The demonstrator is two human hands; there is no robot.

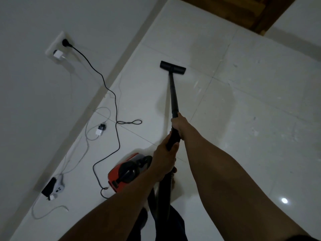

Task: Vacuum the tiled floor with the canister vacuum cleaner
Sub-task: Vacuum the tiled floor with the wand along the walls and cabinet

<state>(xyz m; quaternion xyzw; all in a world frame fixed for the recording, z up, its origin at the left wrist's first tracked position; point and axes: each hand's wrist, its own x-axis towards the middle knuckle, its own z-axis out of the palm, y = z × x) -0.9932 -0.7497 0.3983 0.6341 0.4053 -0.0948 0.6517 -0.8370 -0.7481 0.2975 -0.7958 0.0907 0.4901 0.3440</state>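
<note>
"White wall at the far left: what was on it?" the listener asked.

"A socket plate point(57, 42) with a black plug point(65, 42) and a small white charger point(58, 55) in it. A black power cord point(111, 105) led from the plug down the wall and looped across the floor to the canister vacuum cleaner point(126, 173). The cleaner was red and black and sat on the tiles, low and left of centre, just beside the person's left forearm."

"Anything else by that wall?"

"A white adapter point(99, 131) lay on the tiles with a thin white cable point(86, 132) looped around it. Lower down, a black device point(49, 187) lay against something white. I could not tell what either was."

"And the hands?"

"The left hand point(165, 157) was wrapped around the near end of the black wand point(173, 94). The right hand point(178, 125) grasped the same wand just beyond it, farther from the body. A dark hose point(162, 197) hung below the left hand, by the person's legs. The wand reached forward to the floor head point(172, 67), which lay flat on the tiled floor point(251, 119), above centre."

"To the right?"

"Glossy pale tiles with faint scuffs, a bright light reflection point(284, 200) low down, and a brown wooden door point(243, 11) at the top edge."
</note>
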